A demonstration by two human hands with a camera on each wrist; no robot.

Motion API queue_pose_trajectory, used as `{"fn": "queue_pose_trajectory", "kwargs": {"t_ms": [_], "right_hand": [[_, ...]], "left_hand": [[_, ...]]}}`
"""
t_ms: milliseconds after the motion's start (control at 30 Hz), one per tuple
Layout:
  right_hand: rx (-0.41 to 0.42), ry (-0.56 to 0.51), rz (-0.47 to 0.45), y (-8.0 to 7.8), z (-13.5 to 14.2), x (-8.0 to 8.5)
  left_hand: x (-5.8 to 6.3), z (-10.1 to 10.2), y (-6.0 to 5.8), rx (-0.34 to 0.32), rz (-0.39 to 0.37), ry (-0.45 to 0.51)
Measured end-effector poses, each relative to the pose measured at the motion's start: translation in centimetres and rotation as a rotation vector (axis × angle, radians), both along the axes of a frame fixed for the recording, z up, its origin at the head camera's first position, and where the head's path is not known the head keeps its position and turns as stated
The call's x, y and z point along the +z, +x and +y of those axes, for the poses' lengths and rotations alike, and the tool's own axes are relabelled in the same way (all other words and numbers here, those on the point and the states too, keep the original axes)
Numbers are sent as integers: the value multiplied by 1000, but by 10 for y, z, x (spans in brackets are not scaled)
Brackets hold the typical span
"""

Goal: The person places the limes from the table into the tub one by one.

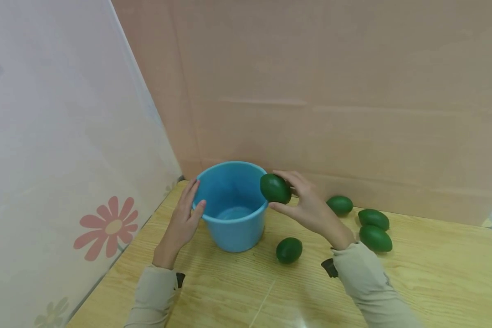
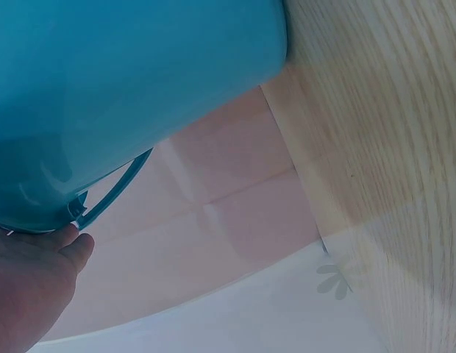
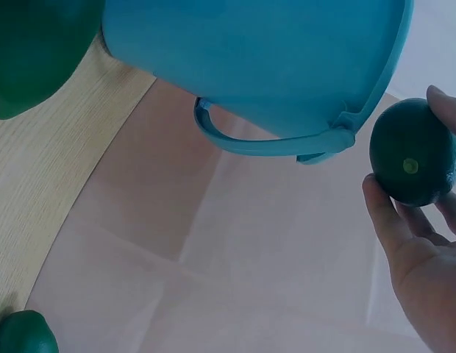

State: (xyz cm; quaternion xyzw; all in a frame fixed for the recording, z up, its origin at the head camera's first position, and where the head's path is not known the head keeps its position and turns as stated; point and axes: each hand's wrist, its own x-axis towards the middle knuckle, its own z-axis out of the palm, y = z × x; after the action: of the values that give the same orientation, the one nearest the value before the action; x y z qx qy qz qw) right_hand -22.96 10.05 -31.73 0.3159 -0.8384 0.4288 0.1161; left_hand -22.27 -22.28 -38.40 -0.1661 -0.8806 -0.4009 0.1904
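A blue plastic bucket (image 1: 238,234) stands upright on the table, its mouth facing up. My left hand (image 1: 184,221) holds the left side of its rim, thumb toward the front; in the left wrist view that hand (image 2: 33,283) is beside the bucket's handle (image 2: 114,195). At the right side of the rim, my right hand (image 1: 311,207) grips a dark green avocado (image 1: 275,188) between thumb and fingers. The right wrist view shows the pale stem spot of this avocado (image 3: 415,151) outside the bucket wall (image 3: 265,66). Another avocado (image 1: 289,250) lies in front of the bucket.
On the right of the wooden table (image 1: 434,273) lie three more avocados: one at the back (image 1: 340,206) and two close together, a farther one (image 1: 374,219) and a nearer one (image 1: 376,238). A brown-pink covering (image 1: 332,91) rises behind. A flowered white sheet (image 1: 65,136) borders the left.
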Motion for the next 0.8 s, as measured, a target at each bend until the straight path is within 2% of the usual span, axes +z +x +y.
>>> {"fn": "queue_pose_trajectory", "kwargs": {"t_ms": [367, 800], "right_hand": [[-13, 5, -13, -7, -8, 1], [10, -10, -29, -16, -25, 4]], "left_hand": [[1, 1, -1, -7, -1, -1], [-1, 1, -1, 5, 12, -3]]}}
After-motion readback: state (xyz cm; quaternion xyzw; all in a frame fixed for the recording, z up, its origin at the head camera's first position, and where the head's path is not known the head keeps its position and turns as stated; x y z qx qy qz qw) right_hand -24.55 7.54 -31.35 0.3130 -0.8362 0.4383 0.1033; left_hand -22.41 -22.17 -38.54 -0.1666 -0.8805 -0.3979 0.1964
